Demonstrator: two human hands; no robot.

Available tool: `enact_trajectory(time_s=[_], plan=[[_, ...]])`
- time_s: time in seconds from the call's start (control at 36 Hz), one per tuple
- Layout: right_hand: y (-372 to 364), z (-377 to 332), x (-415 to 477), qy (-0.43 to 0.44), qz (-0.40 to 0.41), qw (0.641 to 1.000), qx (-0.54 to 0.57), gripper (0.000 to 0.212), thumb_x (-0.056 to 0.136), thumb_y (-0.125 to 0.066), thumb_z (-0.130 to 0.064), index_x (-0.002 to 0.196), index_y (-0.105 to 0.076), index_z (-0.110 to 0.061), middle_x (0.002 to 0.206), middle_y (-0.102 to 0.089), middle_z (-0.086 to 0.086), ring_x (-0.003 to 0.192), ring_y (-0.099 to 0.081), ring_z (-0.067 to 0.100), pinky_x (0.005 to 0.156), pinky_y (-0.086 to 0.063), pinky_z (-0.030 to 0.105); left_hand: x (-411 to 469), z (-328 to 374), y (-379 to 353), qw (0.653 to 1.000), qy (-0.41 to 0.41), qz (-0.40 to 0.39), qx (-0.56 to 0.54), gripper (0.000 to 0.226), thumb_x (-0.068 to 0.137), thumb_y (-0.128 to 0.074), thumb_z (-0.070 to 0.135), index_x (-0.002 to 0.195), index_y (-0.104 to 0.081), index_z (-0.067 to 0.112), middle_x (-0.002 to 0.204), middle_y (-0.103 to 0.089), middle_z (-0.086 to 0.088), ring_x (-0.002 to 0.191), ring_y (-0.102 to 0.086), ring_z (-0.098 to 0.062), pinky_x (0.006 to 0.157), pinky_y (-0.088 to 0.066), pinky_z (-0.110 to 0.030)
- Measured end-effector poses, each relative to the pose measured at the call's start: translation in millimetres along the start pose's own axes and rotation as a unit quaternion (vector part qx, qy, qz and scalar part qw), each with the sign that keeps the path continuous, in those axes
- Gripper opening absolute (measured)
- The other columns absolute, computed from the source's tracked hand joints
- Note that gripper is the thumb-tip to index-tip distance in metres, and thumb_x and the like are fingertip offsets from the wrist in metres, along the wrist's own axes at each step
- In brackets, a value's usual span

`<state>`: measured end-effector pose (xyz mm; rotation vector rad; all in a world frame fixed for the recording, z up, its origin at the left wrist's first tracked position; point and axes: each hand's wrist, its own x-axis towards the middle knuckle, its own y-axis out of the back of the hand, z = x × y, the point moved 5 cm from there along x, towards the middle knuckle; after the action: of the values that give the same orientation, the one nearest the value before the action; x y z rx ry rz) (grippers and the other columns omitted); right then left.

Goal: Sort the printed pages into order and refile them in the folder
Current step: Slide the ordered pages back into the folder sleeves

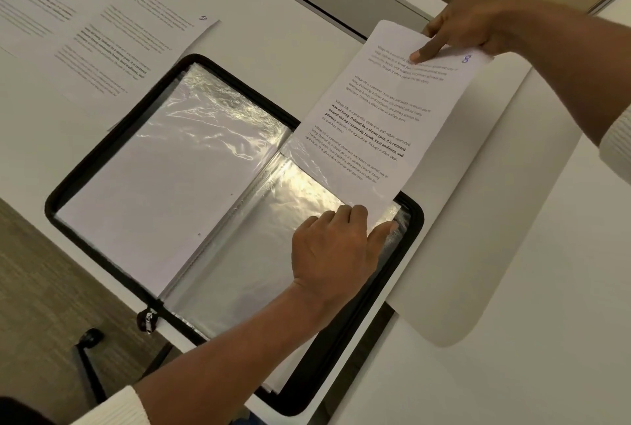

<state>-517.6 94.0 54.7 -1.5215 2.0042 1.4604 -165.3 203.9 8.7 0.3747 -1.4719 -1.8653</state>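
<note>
The left hand reaches in from the lower edge on a bare forearm with a white cuff. It rests knuckles-up on the right half of the open black zip folder, fingers curled onto the edge of a clear sleeve and thumb stretched out to the right, pressing the plastic; it appears to grip the sleeve's mouth. The folder lies flat on the white table, its spine running from upper right to lower left, with the zip pull hanging at the near end. The right hand comes from the right and pinches the top edge of the page, its forefinger laid across the print. That page carries a handwritten 8 in its top corner. Its long axis slants from the right hand at the upper right down towards the left hand, printed face up, and its bottom corner shows through the plastic just beside the left thumb. Two more printed pages lie overlapped on the table at the upper left, apart from the folder's far corner.
</note>
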Motion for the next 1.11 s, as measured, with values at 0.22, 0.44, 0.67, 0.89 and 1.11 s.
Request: enact_trajectory(time_s=[0.22, 0.44, 0.67, 0.89, 1.11], plan=[[-9, 7, 15, 0.03, -0.048, 0.998, -0.039, 0.032, 0.081, -0.088, -0.019, 0.109, -0.078, -0.009, 0.114, -0.078, 0.005, 0.102, -0.075, 0.023, 0.093, -0.057, 0.036, -12, -15, -29, 0.991, -0.07, -0.112, -0.019, 0.075, 0.102, -0.043, 0.073, 0.139, -0.061, 0.01, 0.156, -0.05, -0.018, 0.149, -0.042, -0.035, 0.117, -0.043, -0.051], [-41, 4, 26, 0.066, -0.093, 0.989, -0.091, 0.042, 0.084, -0.086, -0.019, 0.124, -0.075, -0.012, 0.116, -0.077, 0.004, 0.108, -0.072, 0.025, 0.091, -0.058, 0.039, -29, -19, -47, 0.961, -0.15, -0.231, 0.014, 0.113, 0.096, -0.03, 0.085, 0.166, 0.0, 0.0, 0.173, 0.018, -0.022, 0.161, 0.017, -0.034, 0.13, -0.013, -0.054], [-78, -5, 22, 0.085, -0.132, 0.98, -0.121, 0.035, 0.082, -0.088, -0.02, 0.115, -0.078, -0.014, 0.11, -0.079, 0.002, 0.101, -0.074, 0.021, 0.078, -0.057, 0.031, -33, -15, -49, 0.957, -0.162, -0.238, 0.027, 0.115, 0.097, -0.026, 0.086, 0.165, 0.006, -0.001, 0.172, 0.02, -0.023, 0.16, 0.019, -0.036, 0.13, -0.011, -0.056], [-117, -12, 8, 0.1, -0.172, 0.971, -0.131, 0.037, 0.081, -0.089, -0.019, 0.115, -0.077, -0.012, 0.106, -0.08, 0.003, 0.094, -0.078, 0.019, 0.068, -0.063, 0.026, -31, -14, -49, 0.959, -0.152, -0.237, 0.011, 0.113, 0.097, -0.023, 0.086, 0.166, 0.006, 0.001, 0.172, 0.021, -0.022, 0.16, 0.021, -0.034, 0.13, -0.009, -0.057], [-155, -15, -10, 0.105, -0.182, 0.967, -0.147, 0.021, 0.082, -0.089, -0.02, 0.1, -0.078, -0.018, 0.094, -0.078, -0.006, 0.089, -0.075, 0.016, 0.069, -0.061, 0.026, -31, -16, -45, 0.963, -0.147, -0.226, -0.007, 0.112, 0.096, -0.021, 0.087, 0.167, 0.003, 0.004, 0.173, 0.021, -0.019, 0.16, 0.022, -0.031, 0.131, -0.007, -0.056]])
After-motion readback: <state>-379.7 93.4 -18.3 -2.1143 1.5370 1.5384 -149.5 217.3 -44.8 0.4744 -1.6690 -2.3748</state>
